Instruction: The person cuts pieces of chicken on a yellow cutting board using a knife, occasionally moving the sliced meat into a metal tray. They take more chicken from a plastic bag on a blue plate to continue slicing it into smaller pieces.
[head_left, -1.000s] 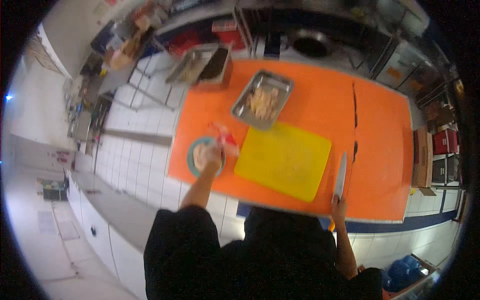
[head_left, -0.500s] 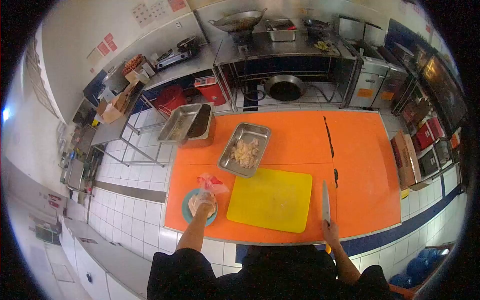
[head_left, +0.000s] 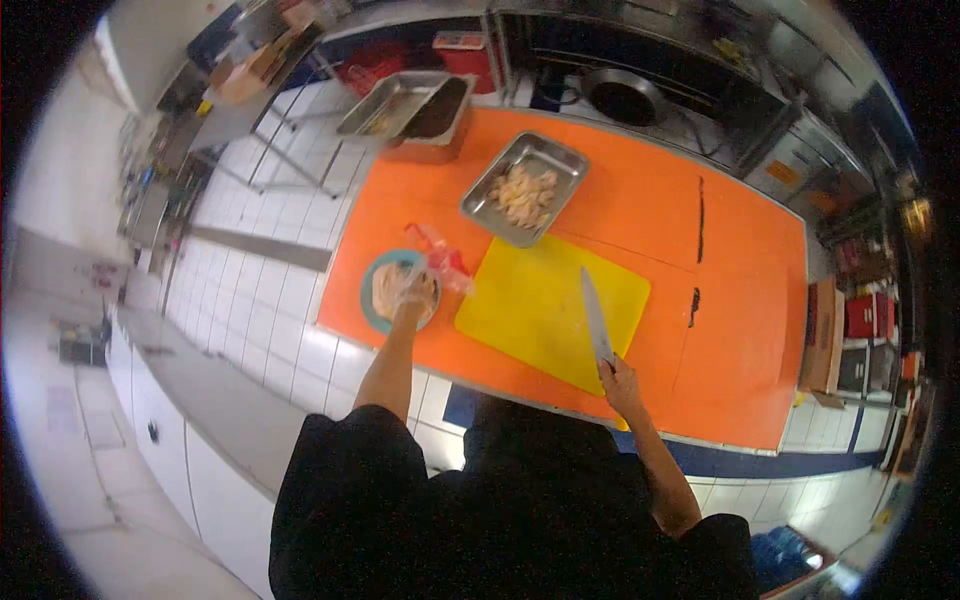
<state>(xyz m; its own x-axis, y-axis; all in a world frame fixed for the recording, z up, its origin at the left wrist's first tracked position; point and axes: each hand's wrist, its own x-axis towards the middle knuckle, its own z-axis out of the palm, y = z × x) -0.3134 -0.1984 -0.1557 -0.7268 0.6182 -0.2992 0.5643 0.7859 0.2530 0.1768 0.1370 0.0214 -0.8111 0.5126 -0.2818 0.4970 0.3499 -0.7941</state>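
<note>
In my right hand (head_left: pixel 620 382) is the handle of a kitchen knife (head_left: pixel 595 312), its long blade pointing away from me over the yellow cutting board (head_left: pixel 520 310). My left hand (head_left: pixel 410 302) reaches onto pale raw meat, likely chicken (head_left: pixel 387 287), in a teal plate (head_left: pixel 370 308) left of the board. Blur and clear plastic hide its fingers. A clear plastic bag with red parts (head_left: pixel 447 264) lies beside that hand, between plate and board. Beyond the board stands a steel tray (head_left: pixel 482 215) holding cut pale pieces (head_left: pixel 524 195).
The orange table (head_left: pixel 740 330) carries everything. At its far left corner stands a deep steel container (head_left: pixel 440 130) with a shallower pan (head_left: pixel 385 108) on it. Behind the table a dark wok (head_left: pixel 622 98) sits low under the counter. Cardboard (head_left: pixel 825 335) stands on the right.
My right hand has brought the knife left from the bare table to above the cutting board. My left hand stays at the plate. The view has tilted down and turned.
</note>
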